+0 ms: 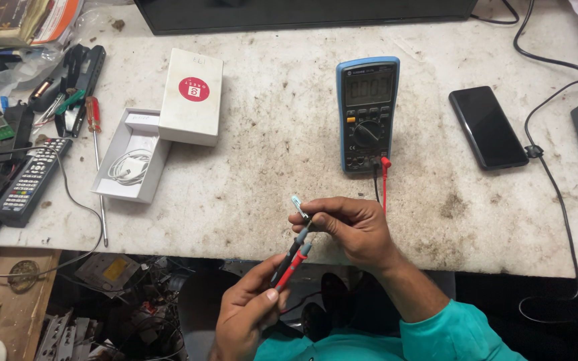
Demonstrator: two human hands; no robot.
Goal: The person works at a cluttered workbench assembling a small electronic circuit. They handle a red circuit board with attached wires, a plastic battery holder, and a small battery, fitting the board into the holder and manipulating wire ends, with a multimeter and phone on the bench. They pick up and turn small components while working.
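Note:
My left hand [249,311] grips a red probe [294,265] and a black probe [283,264] together, both tips pointing up. Their tips touch a small light-blue component [298,204] that my right hand [349,227] pinches between its fingertips, just above the table's front edge. Red and black leads [383,187] run from the probes to a blue-cased multimeter [367,113], which lies flat on the stained white table [269,174] beyond my hands, its display lit.
A black phone [487,127] lies right of the meter. To the left sit an open white box with a cable [132,157] and its lid [192,93]. A remote [31,180], screwdrivers [95,147] and clutter fill the far left; black cables [556,180] trail on the right.

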